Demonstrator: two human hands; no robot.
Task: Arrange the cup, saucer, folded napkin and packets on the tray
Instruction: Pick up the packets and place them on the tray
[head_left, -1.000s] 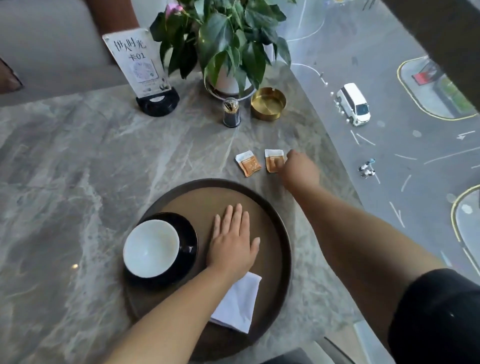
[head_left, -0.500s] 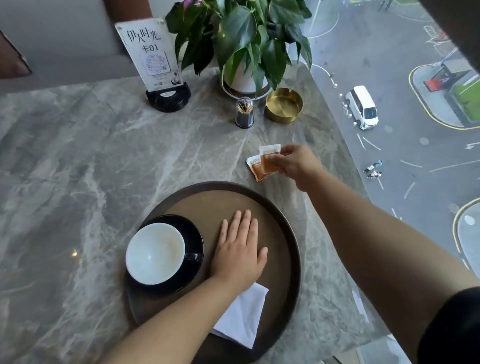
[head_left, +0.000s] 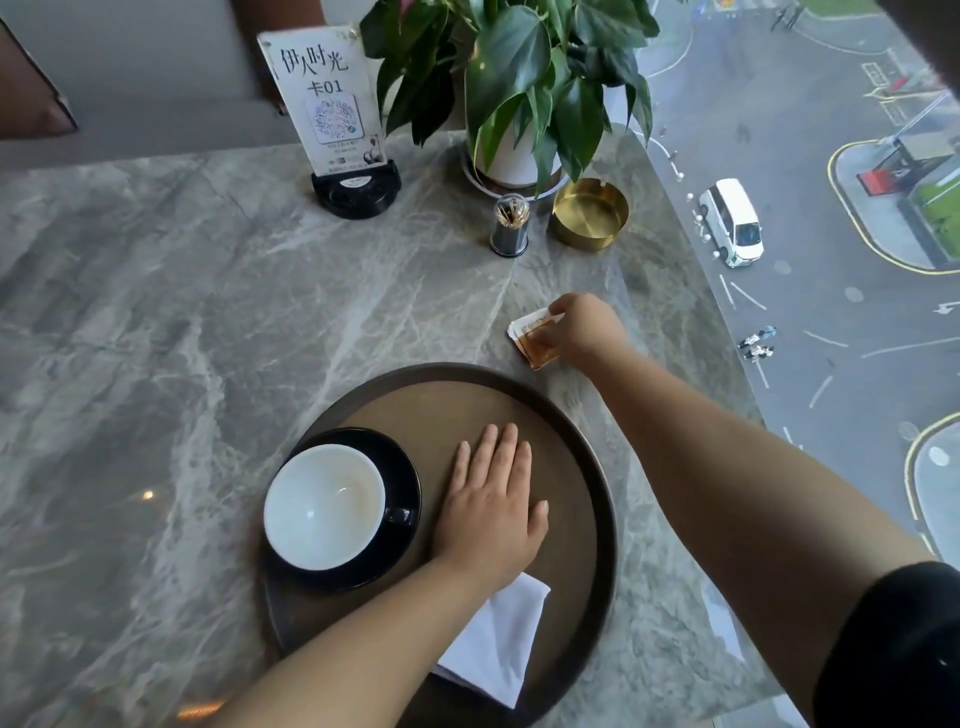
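A round brown tray (head_left: 582, 431) lies on the marble table. On its left side a white-lined cup (head_left: 324, 506) stands on a black saucer (head_left: 402, 470). A folded white napkin (head_left: 501, 639) lies at the tray's near edge, partly under my left forearm. My left hand (head_left: 491, 512) rests flat on the tray, fingers spread, holding nothing. Beyond the tray's far right rim, my right hand (head_left: 584, 327) pinches two orange-and-white packets (head_left: 535, 338), stacked one over the other on the table.
At the table's far side stand a potted plant (head_left: 511, 88), a brass ashtray (head_left: 589, 213), a toothpick holder (head_left: 510, 226) and a sign stand (head_left: 340, 124). The table's right edge (head_left: 691, 291) meets a window over a street far below.
My right hand slid one packet onto the other and now grips both as a stack, a little nearer the tray. My left hand stayed flat on the tray.
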